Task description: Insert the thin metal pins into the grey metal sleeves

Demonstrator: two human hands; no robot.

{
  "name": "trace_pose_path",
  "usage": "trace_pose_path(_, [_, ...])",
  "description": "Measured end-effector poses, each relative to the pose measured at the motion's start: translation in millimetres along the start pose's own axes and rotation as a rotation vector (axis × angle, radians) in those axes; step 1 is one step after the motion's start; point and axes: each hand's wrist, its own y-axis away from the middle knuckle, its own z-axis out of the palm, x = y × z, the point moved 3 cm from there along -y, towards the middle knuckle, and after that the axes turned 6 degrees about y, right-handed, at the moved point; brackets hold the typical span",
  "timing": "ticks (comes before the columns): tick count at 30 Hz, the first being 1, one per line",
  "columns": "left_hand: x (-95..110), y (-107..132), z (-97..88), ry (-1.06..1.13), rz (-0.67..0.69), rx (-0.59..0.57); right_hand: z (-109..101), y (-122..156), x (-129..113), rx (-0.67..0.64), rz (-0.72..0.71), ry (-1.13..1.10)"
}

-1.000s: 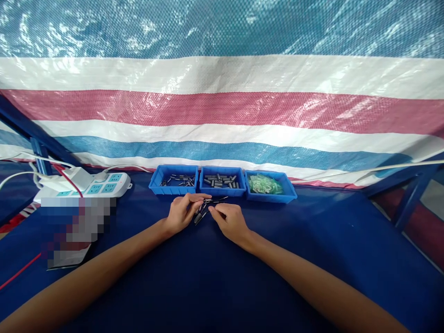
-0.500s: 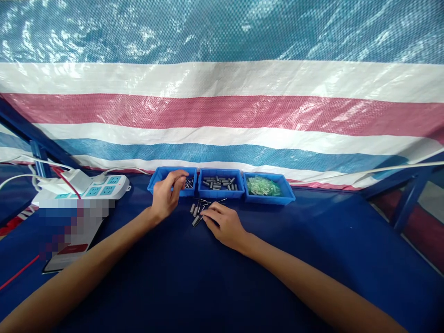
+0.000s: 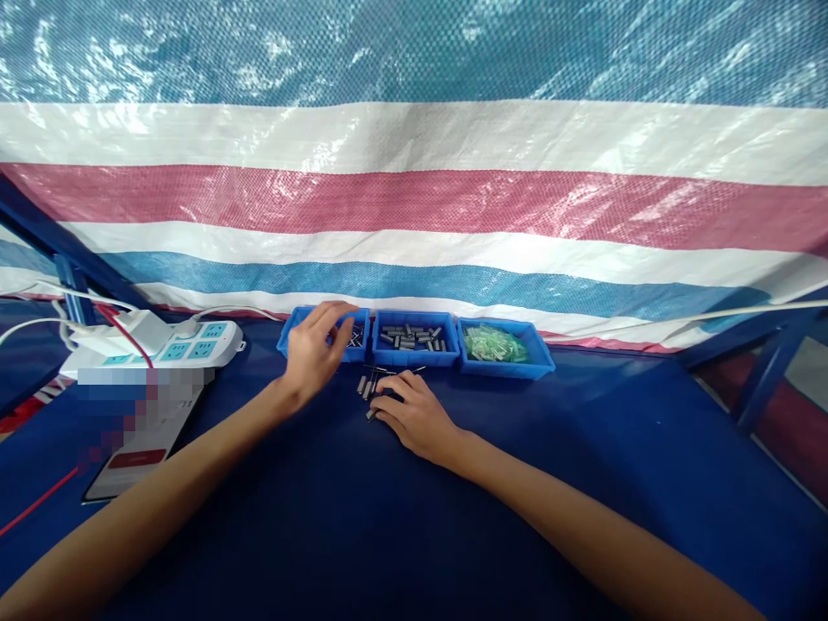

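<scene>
My left hand [image 3: 316, 352] hovers over the left blue bin [image 3: 285, 340], which holds thin metal pins [image 3: 357, 335]. Its thumb and fingers are apart, and I see nothing between them. On the blue table, my right hand [image 3: 417, 412] rests with curled fingers among a loose group of small grey cylinders [image 3: 366, 388] and thin dark pins [image 3: 380, 370]. One small grey cylinder [image 3: 372, 415] shows at its thumb and fingertips, partly covered by them. The middle blue bin [image 3: 417, 356] contains several more grey cylinders [image 3: 414, 336].
The right blue bin [image 3: 511, 369] holds pale green translucent pieces [image 3: 495, 344]. At the left, a white power strip [image 3: 223, 345] carries plugs and cables, with a partly blurred phone [image 3: 139, 457] in front. A striped plastic sheet [image 3: 414, 203] hangs behind the bins.
My left hand's thumb and fingers have spread from a near pinch above the left bin. My right hand has shifted slightly among the loose pieces, and the view has tilted a little.
</scene>
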Motion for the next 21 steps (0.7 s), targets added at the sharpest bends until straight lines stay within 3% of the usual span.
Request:
trace_pose_path(4, [16.8,27.7,14.1,0.263,0.050,-0.001,1.5,-0.1,1.6,0.004,0.042,-0.004])
trace_pose_path(8, [14.7,45.4,25.2,0.364,0.025,0.019,5.4,0.7,4.2,0.003,0.076,-0.015])
trace_pose_path(12, [11.3,47.8,29.4,0.393,0.030,-0.012,5.3,1.0,7.9,0.032,0.113,-0.064])
trace_pose_path(16, [10.5,47.1,29.5,0.401,0.019,-0.044,-3.6,1.1,14.2,0.176,0.247,-0.185])
trace_pose_path(21, [12.6,47.0,33.3,0.376,0.059,-0.199,-11.9,2.6,21.6,0.296,0.412,-0.342])
